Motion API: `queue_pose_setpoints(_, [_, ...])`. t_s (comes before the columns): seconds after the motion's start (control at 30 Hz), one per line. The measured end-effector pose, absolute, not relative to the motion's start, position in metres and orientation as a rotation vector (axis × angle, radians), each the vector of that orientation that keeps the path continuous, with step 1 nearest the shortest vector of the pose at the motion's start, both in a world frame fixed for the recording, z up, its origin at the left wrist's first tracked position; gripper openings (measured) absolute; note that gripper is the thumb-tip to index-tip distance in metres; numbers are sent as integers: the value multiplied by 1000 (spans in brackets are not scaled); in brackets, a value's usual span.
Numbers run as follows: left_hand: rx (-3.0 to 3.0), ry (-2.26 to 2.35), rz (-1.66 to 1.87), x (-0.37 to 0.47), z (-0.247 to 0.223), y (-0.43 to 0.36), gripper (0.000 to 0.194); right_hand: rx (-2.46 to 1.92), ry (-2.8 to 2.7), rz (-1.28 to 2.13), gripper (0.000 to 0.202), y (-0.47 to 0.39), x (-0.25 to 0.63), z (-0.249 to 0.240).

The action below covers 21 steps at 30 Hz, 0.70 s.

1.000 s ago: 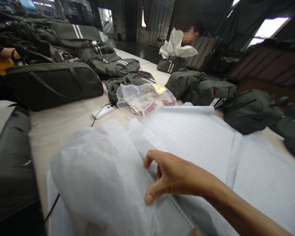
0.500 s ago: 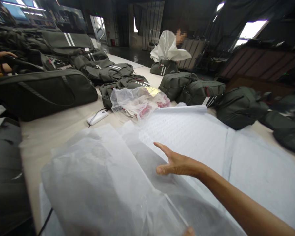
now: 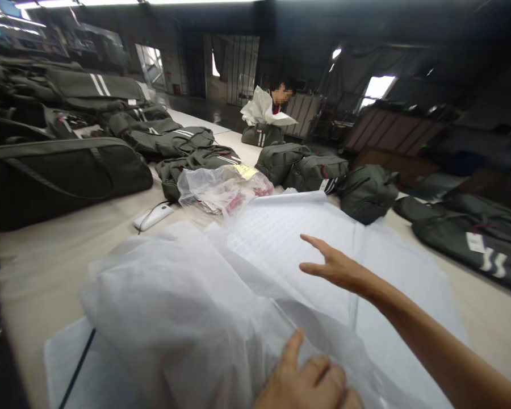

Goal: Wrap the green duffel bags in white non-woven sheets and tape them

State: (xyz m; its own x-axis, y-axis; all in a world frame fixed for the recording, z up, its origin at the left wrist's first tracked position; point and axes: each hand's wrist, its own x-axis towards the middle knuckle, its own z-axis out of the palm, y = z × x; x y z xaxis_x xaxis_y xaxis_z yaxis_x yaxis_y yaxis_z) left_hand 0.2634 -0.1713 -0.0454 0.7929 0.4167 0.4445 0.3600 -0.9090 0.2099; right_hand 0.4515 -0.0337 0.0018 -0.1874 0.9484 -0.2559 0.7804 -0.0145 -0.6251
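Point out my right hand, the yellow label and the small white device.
Right hand (image 3: 339,271), head view: middle of the hand.
Yellow label (image 3: 246,171), head view: its middle.
Small white device (image 3: 155,217), head view: its top.

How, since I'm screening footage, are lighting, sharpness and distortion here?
Head view: the window is blown white against dark surroundings; head view: the thin sheet in front looks hazy, low in contrast; head view: the rightmost bag looks stretched toward the edge.
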Motion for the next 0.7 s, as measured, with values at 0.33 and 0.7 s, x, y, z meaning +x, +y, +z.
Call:
queue_pose_setpoints(0.33, [2729,413,166,255,16,-94,37,-2097,-1736,856,63,-235,514,46])
queue_pose_setpoints(0.7, [2496,896,-58,122,22,-3,59,-2129,-1198,574,80,-278,536,-1])
